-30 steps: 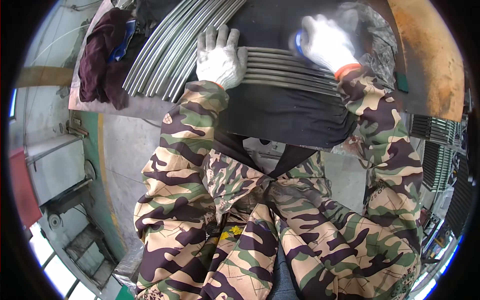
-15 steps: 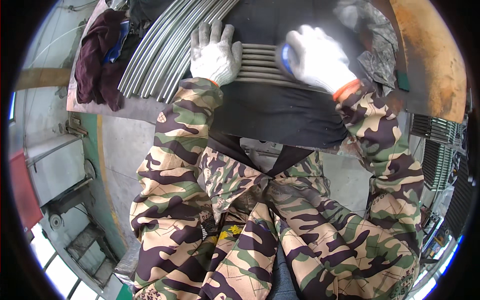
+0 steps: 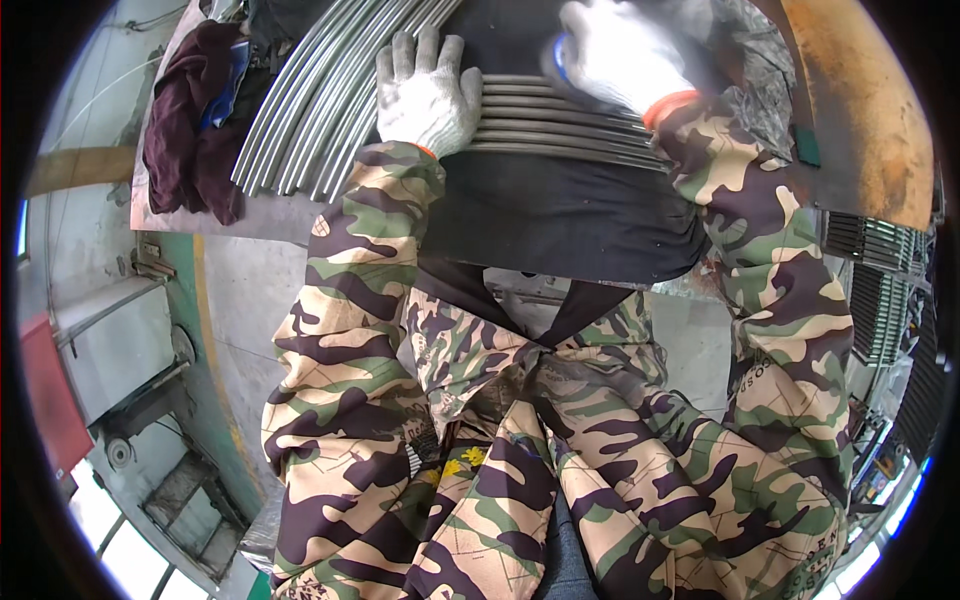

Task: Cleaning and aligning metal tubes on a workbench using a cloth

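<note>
Several grey metal rods [image 3: 558, 115] lie side by side, running crosswise on a black cloth [image 3: 560, 215]. My left hand [image 3: 428, 98], in a white knitted glove, rests flat with fingers stretched out over the left part of these rods. Above their right part is my right hand [image 3: 625, 58], also gloved and smeared by motion, its fingers curled round a small blue-edged object [image 3: 560, 58]. Only an edge of that object shows, so its kind is unclear. Left of my left hand, a second bunch of shinier rods [image 3: 315, 100] lies slanting.
A dark maroon cloth [image 3: 188, 120] is heaped at the table's left edge. Crumpled grey plastic [image 3: 762, 118] lies right of my right hand, near a rust-stained board [image 3: 860, 110]. Racks of stacked rods [image 3: 875, 290] stand at the far right.
My right hand has moved up and slightly left with the blue-edged object, away from the nearer rods, uncovering more of them. The left hand stays flat in place on the rods.
</note>
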Available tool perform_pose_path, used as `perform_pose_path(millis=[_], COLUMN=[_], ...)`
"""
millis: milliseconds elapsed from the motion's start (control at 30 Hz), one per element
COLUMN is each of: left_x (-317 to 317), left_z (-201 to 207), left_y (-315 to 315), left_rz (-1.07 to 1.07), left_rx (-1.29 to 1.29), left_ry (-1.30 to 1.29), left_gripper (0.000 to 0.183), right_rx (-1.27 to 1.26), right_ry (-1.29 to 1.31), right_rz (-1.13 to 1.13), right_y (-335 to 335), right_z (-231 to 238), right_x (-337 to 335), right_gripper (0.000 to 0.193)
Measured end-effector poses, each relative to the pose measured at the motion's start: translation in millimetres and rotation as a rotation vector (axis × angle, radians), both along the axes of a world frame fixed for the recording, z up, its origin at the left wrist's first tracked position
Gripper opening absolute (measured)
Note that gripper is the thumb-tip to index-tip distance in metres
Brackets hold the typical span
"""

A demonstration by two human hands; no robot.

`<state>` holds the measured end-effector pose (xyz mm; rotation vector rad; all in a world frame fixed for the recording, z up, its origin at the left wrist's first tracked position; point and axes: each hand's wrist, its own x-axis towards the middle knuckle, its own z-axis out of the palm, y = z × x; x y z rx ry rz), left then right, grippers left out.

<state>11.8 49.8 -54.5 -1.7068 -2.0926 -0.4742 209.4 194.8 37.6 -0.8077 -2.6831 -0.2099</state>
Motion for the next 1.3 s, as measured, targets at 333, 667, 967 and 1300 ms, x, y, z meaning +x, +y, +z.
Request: perform_pose_path(millis=[333,667,967,1300], left_x=[-10.6,-1.4,5.9,6.1], left_z=[1.0,0.6,5.8,1.9], left_y=[-4.8,-13.7,-12.3,-22.4], left_rz=[-0.248,-0.178,-0.225,-0.237], left_rx=[0.015,0.018,0.011,0.011], left_ry=[-0.166,-0.117,-0.166,-0.148], left_gripper=[0.045,0.045,0.046,0.045], right_rx=[-0.125,-0.151,-0.111,-0.083], right_ry=[-0.177,-0.226,-0.064,-0.052], right_rz=[-0.033,-0.032,0.010,-0.030], right_y=[-9.2,-25.9,-15.6,-6.4], right_z=[-6.1,-1.0,2.1,-2.3], right_x=[-3.8,-38.5,-29.6,-16.7], right_gripper=[0.032,0.028,0.023,0.025])
